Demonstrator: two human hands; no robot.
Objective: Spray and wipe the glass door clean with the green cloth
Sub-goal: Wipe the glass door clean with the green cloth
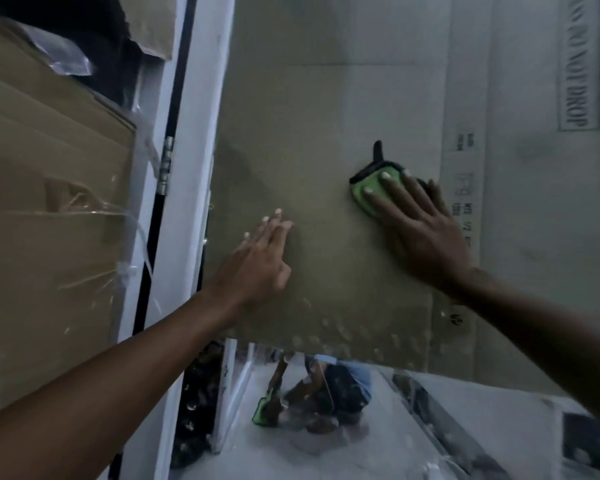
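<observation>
Right hand pressed green cloth flat-fingered on glass door; left hand, fingers straight, braced at its 8 o'clock. Risk: bare palm likely smeared glass; droplets at 6 o'clock unwiped.

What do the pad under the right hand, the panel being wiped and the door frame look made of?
Green cloth: soft fabric, likely microfibre, matte with dark edging. Glass door: clear glass, showing droplets and reflections. Door frame: smooth white, glossy, plastic or painted metal; cannot tell which.
</observation>
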